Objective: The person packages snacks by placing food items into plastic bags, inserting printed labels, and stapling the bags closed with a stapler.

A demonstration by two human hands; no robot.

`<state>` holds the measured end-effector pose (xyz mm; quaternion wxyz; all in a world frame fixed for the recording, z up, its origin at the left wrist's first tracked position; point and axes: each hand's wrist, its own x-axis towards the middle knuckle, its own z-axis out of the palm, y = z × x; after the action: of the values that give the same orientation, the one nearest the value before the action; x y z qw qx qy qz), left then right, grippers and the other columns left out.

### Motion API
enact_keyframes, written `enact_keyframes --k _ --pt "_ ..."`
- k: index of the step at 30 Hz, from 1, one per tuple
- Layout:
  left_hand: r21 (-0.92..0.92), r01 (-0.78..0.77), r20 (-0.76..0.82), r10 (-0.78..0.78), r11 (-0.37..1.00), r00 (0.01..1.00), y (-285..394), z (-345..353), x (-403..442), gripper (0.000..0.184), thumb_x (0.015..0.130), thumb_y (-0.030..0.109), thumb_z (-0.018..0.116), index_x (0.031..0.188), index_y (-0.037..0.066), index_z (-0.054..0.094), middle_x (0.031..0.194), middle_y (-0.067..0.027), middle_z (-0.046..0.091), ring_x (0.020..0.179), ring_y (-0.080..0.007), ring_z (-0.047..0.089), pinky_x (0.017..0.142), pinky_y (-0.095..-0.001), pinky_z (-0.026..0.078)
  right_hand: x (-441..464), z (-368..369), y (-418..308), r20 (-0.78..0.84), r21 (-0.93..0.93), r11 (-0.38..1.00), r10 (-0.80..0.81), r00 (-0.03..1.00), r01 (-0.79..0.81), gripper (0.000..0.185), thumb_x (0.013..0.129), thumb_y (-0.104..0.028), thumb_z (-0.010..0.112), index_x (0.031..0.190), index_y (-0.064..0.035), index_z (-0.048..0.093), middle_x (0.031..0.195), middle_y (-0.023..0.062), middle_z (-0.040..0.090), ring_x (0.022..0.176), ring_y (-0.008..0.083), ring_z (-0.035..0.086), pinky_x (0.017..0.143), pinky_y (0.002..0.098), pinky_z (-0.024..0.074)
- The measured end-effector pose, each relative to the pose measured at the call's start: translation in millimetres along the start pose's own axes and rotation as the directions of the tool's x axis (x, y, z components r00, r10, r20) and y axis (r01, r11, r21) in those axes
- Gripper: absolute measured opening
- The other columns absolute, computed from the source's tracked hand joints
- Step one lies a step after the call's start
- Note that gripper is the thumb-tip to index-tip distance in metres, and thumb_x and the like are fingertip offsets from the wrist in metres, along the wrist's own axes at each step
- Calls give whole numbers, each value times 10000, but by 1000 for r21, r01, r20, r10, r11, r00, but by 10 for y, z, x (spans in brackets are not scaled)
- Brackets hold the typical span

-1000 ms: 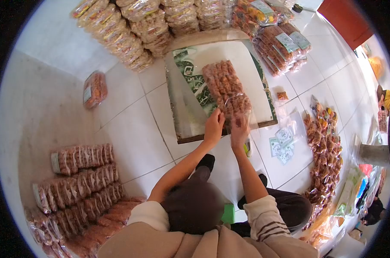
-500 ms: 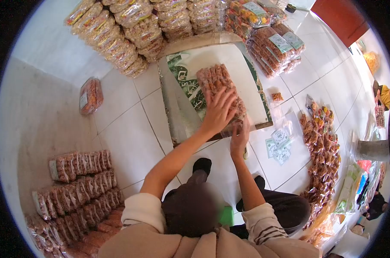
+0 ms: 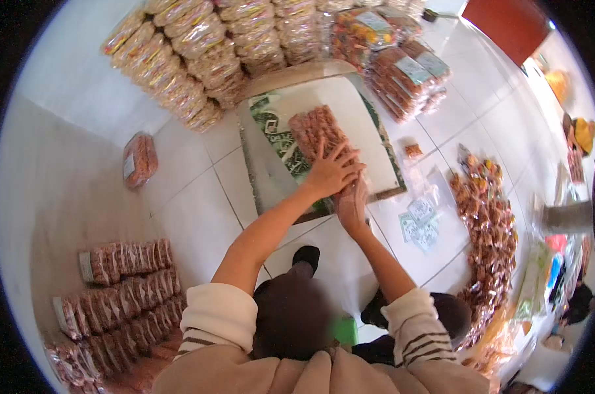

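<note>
On top of a low board (image 3: 371, 121) on the floor (image 3: 179, 180), one long brown snack pack (image 3: 312, 128) lies flat, at a slant. The left hand (image 3: 330, 173) is spread out on top of it, palm down, with its fingers apart, not pinching it. The right hand (image 3: 351, 207) is at the near end of the snack pack, just beside the left hand. I cannot tell if it grips, because some of its fingers are hidden.

The snack pack looks full, with its brown bits in neat rows, so I think the filling is done. I see no paper label on the part that shows, but the hands cover a lot. I also cannot tell if its near end is shut tight. Some loose labels (image 3: 421, 220) lie on the floor to the right, so those look not used yet.

Many others look all done. A pile of labelled packs (image 3: 409, 75) sits past the board's far right corner, and more brown packs (image 3: 127, 302) stand in rows on the left.
</note>
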<state>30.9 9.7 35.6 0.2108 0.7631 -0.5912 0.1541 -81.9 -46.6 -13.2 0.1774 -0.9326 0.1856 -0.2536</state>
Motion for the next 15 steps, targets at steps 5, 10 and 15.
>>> enact_keyframes --k 5,10,15 --pt "172 -18 235 -23 985 972 90 -29 71 258 754 279 550 996 204 599 1265 -24 416 1266 -290 237 936 -699 56 -119 -705 672 357 197 826 -562 747 527 407 727 -79 548 1129 -33 498 1233 161 418 1107 301 425 923 376 367" --pt "224 -127 316 51 966 947 911 105 624 242 746 215 552 965 125 599 1199 -123 429 1233 -297 271 960 -643 129 -562 -1415 1299 29 220 974 -69 997 61 208 704 5 514 891 -39 596 882 126 559 865 300 543 784 373 448" --pt "-245 -165 623 286 955 728 1806 791 1041 223 748 184 557 937 68 581 1084 -142 512 1041 -289 477 797 -427 450 -1324 -1374 2406 -95 118 737 676 731 -666 190 761 -54 519 908 -50 639 815 165 611 757 285 593 675 337 462"
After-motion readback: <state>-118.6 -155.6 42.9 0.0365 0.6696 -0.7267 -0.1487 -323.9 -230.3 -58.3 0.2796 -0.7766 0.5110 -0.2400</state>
